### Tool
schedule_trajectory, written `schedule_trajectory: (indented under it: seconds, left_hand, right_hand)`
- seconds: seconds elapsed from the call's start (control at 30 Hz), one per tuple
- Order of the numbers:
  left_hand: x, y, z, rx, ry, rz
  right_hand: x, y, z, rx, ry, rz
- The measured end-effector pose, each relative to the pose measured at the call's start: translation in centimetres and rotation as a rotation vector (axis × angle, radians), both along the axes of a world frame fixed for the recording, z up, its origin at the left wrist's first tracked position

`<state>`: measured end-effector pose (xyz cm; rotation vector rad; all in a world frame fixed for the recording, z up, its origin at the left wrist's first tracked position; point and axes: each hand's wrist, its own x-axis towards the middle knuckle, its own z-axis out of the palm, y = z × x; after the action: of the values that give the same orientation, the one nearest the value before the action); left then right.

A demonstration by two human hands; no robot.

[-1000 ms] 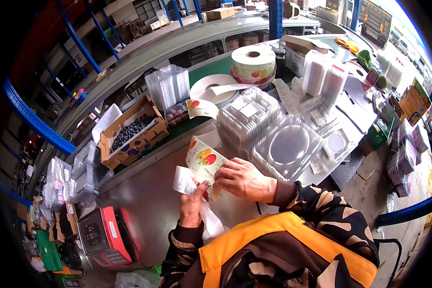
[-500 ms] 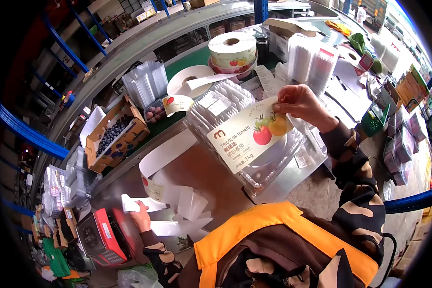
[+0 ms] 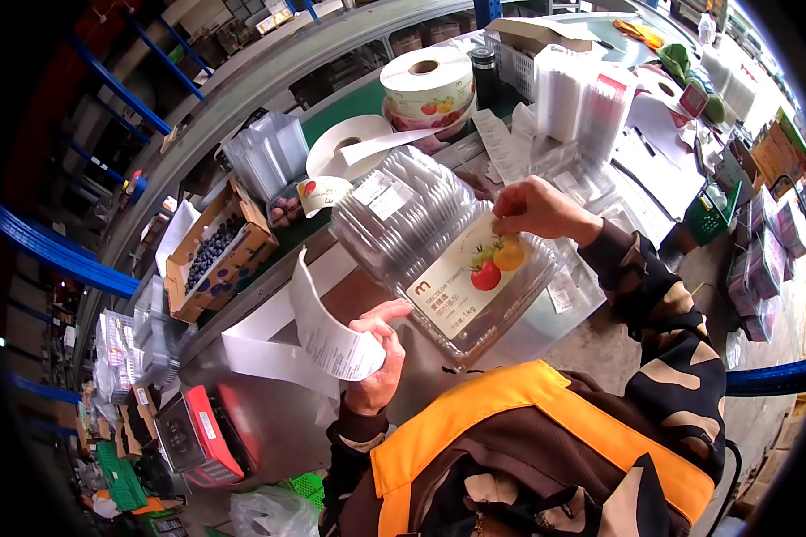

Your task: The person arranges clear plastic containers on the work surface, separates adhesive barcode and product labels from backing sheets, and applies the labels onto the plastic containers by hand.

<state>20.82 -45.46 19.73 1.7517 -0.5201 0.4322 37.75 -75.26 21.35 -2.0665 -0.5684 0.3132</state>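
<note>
A cream label point(image 3: 464, 283) printed with tricolor tomatoes and "1kg" lies over the lid of a clear plastic clamshell box point(image 3: 510, 309). My right hand point(image 3: 546, 213) has its fingers closed at the label's upper corner. Near the label's lower left corner is my left hand point(image 3: 376, 353), its index finger stretched toward that edge. A curling white label strip point(image 3: 318, 322) with small print is held in the left hand's lower fingers and thumb. Nested clear clamshells point(image 3: 403, 210) lean just behind the labelled box, with a small printed sticker on top.
Label rolls point(image 3: 428, 85) stand at the back, with another white roll point(image 3: 349, 143) beside them. A cardboard box of blueberries point(image 3: 210, 255) sits left. A red scale point(image 3: 208, 436) stands at the lower left. Clear containers point(image 3: 569, 98) are stacked at the back right.
The right hand has lowered the tomato label onto the clamshell lid. My left hand has moved up and right to beside the label, bringing the white strip with it.
</note>
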Motion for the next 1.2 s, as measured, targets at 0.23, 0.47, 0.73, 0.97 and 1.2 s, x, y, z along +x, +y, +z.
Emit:
schedule_trajectory:
  seconds: [0.23, 0.47, 0.73, 0.97, 1.2]
  left_hand:
    - [0.6, -3.3, -3.2, 0.238, -0.077, -0.038]
    - [-1.0, -1.5, -5.0, 0.003, -0.161, -0.071]
    - [-1.8, 0.0, -5.4, -0.207, -0.072, 0.165]
    - [-2.0, 0.7, -5.2, -0.227, -0.096, 0.198]
    - [-2.6, 1.2, -6.1, -0.040, -0.024, 0.394]
  right_hand:
    - [-4.1, 2.4, 1.1, -0.367, -0.463, -0.103]
    - [-5.2, -0.4, 3.0, -0.349, -0.671, -0.067]
    - [-9.1, 2.2, 1.9, -0.381, -0.919, 0.698]
    - [-10.1, 2.6, 1.6, -0.504, -1.033, 0.750]
    - [-10.7, 2.6, -0.5, -0.407, -1.102, 0.669]
